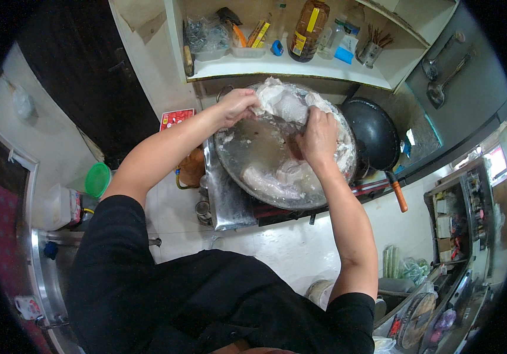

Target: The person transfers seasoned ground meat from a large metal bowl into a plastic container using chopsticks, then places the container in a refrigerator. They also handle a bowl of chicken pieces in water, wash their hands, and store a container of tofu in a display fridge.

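Observation:
A wide round metal pan [236,181] stands on the stove before me, with cloudy liquid in it. Over its far part, both hands hold a pale piece of raw meat [290,106], possibly poultry, with a white, ragged coating. My left hand [239,106] pinches the left end between thumb and fingers. At the right end, my right hand [320,137] has its fingers curled around the edge, their tips partly hidden. More pale pieces [269,181] lie in the liquid near the pan's front. White clumps [344,144] cling along the right inner wall.
A black wok [371,132] with a wooden handle [398,197] adjoins the pan on the right. Above the back rim runs a shelf [253,68] bearing an oil bottle [309,31] and a metal cup of sticks [371,51]. Ladles [437,93] hang at the right.

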Tool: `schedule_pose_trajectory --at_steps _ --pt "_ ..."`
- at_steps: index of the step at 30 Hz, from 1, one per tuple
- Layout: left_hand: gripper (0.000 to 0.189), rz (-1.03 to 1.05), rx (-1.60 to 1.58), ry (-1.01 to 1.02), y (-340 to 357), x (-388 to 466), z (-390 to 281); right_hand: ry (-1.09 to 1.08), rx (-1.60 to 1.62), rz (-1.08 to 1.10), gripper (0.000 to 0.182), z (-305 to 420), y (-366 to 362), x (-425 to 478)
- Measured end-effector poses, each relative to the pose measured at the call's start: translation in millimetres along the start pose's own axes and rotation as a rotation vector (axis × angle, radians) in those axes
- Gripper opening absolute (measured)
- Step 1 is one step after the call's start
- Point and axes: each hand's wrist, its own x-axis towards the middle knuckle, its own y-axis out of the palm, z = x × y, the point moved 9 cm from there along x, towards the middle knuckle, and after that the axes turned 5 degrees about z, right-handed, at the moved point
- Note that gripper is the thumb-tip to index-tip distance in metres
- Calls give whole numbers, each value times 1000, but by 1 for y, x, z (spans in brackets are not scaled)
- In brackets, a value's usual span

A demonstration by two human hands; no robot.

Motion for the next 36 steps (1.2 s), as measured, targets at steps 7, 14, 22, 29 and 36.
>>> schedule_pose_trajectory --at_steps 7,14,22,29,36 --pt "6 -116 247 -230 -24 -12 38 -134 -349 40 40 44 23 3" --pt "31 -280 989 -140 -30 -22 22 -133 -471 77 38 59 42 8" --pt "39 -238 1183 150 -15 -37 -17 -156 -507 56 29 84 59 7" --pt "51 152 1200 564 50 -44 -25 -181 -431 43 21 94 59 0" --pt "48 217 1369 572 57 -61 -8 -102 -127 200 40 86 27 -25"
